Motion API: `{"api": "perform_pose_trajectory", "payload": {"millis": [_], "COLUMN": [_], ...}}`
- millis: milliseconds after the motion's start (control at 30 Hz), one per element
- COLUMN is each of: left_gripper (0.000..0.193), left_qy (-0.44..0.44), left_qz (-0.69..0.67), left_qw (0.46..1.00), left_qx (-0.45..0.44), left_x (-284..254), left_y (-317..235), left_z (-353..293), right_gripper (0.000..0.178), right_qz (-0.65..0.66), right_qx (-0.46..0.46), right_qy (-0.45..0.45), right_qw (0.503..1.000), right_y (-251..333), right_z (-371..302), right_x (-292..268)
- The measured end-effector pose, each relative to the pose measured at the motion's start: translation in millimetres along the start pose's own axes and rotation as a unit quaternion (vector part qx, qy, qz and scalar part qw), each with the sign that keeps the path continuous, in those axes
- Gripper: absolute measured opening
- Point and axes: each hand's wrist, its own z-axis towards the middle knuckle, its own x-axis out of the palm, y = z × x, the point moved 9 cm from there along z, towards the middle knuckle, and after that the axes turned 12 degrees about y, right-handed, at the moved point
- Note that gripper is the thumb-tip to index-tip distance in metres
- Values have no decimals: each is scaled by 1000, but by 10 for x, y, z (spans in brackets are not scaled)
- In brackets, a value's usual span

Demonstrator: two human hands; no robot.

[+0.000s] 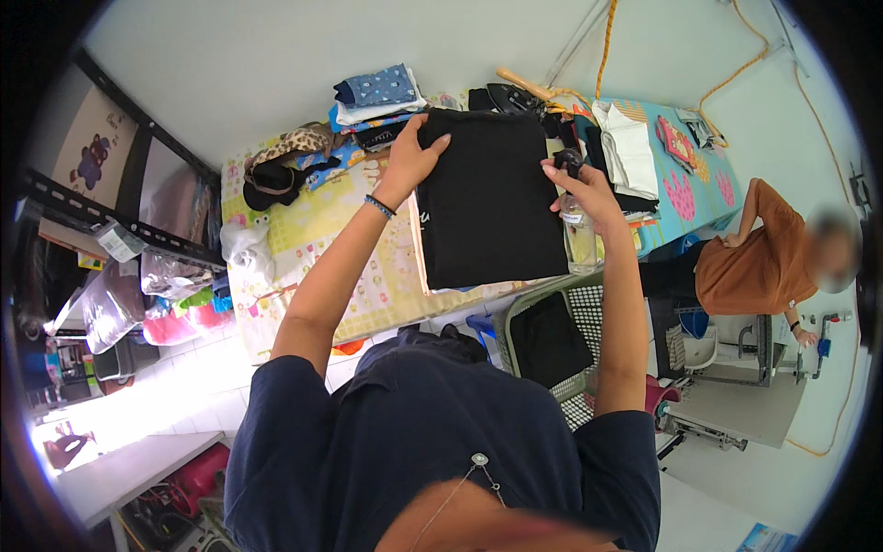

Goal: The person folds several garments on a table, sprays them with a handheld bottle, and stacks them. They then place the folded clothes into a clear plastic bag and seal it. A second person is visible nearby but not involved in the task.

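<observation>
Folded black cloth (492, 202) lies in a neat rectangle on the table in front of me, over something with a pale edge that shows along its left side. At its upper left corner my left hand (411, 164) grips the edge, the thumb on top and the other fingers partly hidden. My right hand (589, 198) is closed round the upper part of a clear spray bottle (579, 241) with a black spray head, held upright over the cloth's right edge. Some liquid seems to be in the bottle.
A patterned yellow cover (317, 262) spreads over the table. Folded clothes (379, 89), an iron (513, 98) and white folded cloth (627, 152) lie toward the back. Below the front edge stands a green basket (521, 317) holding black cloth. Another person (750, 258) stands at right.
</observation>
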Motion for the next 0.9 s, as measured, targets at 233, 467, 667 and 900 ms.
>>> {"api": "perform_pose_trajectory", "payload": {"millis": [233,467,667,900], "left_gripper": [30,35,47,30], "left_qy": [-62,5,39,69], "left_qz": [275,75,353,512], "left_qw": [926,967,920,841], "left_qx": [250,244,167,163], "left_x": [31,50,49,584], "left_y": [-843,-811,-608,-600], "left_z": [-234,-213,195,549], "right_gripper": [39,47,55,54], "right_qz": [28,67,128,197], "right_qx": [-104,-84,-65,-19], "right_qy": [-34,-73,-114,-49], "right_qw": [994,992,983,979], "right_y": [129,11,-68,-258], "right_z": [-685,-692,-681,-689], "right_x": [396,389,188,379]}}
